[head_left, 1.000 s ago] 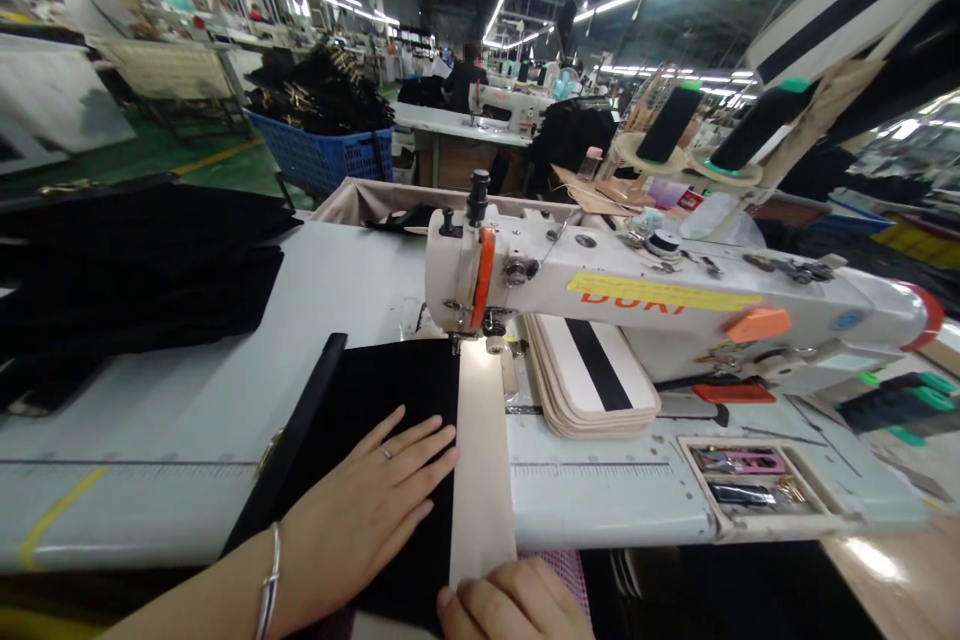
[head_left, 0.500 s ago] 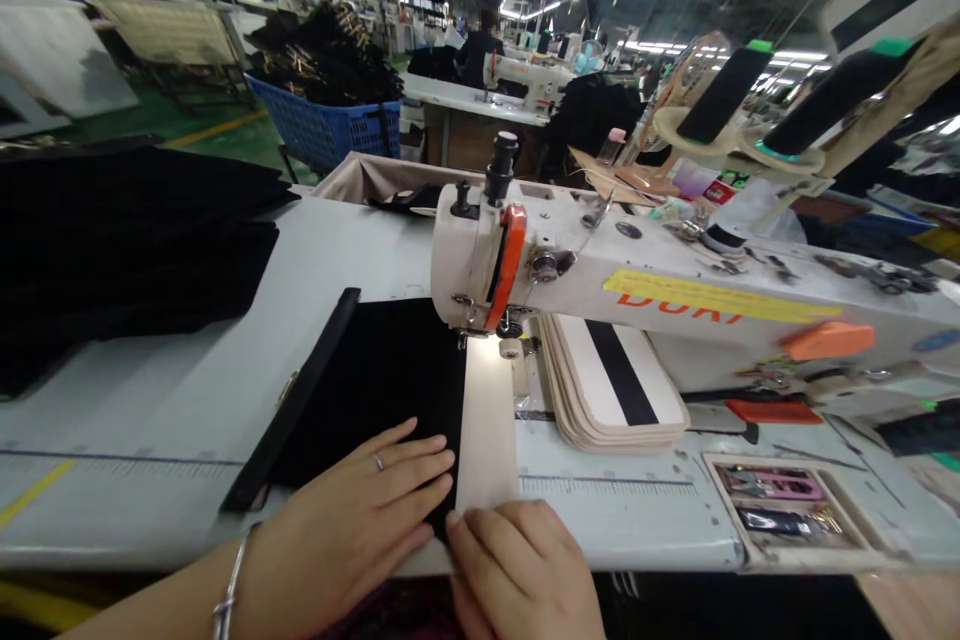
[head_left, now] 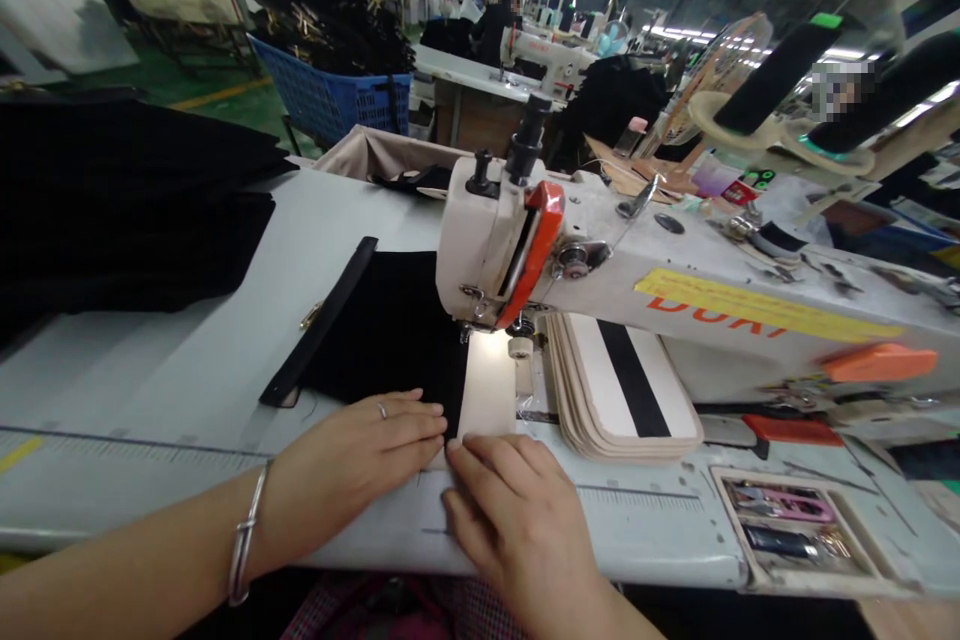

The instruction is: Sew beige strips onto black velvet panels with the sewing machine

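L hand lies flat, palm down, fingers together, on the near edge of the black cloth. It grips nothing; it only presses, prob. to keep the cloth from sliding on the tabletop. Fingertips point right, toward the seam line.

R hand is also flat, fingers slightly spread, tips resting on the near end of the cream strip. No pinch visible. The two hands' fingertips nearly meet where black edge and cream edge abut, so I judge both hands are there to hold the two edges aligned.

Cloth + strip run away from me under the machine head; the far ends are beneath the foot, lit by the machine lamp. Needle itself too small to make out.

A black bar lies slantwise along the cloth's L edge, touching it.

R of the foot, just beside the strip: stack of cream pieces w/ black stripe, under the machine arm, near my R hand. Farther R, a tray recessed in the tabletop holds small tools.

Far L on the tabletop: pile of black fabric, well apart from the work. Behind: blue basket of dark goods, another person at a machine.
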Demonstrator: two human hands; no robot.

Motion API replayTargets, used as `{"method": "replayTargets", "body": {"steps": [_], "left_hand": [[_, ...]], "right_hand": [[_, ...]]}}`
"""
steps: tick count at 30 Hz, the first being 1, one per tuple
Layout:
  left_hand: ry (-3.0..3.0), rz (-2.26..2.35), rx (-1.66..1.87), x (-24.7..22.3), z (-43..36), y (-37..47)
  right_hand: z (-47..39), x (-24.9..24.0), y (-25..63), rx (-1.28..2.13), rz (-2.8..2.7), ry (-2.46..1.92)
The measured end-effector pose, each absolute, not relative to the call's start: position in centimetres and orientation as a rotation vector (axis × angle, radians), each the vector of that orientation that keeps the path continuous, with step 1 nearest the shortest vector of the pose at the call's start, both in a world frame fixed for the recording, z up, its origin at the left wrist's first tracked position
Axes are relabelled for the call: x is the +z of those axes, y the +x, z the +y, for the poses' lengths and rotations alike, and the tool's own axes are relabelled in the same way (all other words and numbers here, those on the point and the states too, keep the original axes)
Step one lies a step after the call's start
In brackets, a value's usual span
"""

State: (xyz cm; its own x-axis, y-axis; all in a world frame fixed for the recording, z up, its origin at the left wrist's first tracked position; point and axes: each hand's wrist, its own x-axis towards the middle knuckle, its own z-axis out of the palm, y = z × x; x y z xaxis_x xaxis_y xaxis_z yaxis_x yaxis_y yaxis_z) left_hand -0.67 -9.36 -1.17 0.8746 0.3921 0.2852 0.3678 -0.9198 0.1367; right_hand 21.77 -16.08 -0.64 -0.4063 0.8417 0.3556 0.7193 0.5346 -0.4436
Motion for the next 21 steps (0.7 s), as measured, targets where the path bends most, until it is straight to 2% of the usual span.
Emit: {"method": "replayTargets", "body": {"steps": [9, 21], "left_hand": [[3.040, 0.666, 0.370, -0.9, -5.8, 0.1], [2.914, 0.777, 0.474, -0.1, -1.2, 1.9]], "right_hand": [[-13.1, 0.0, 22.0, 0.313, -2.293, -1.388], [-9.0, 0.2, 21.9, 0.217, -2.348, -1.485]]}}
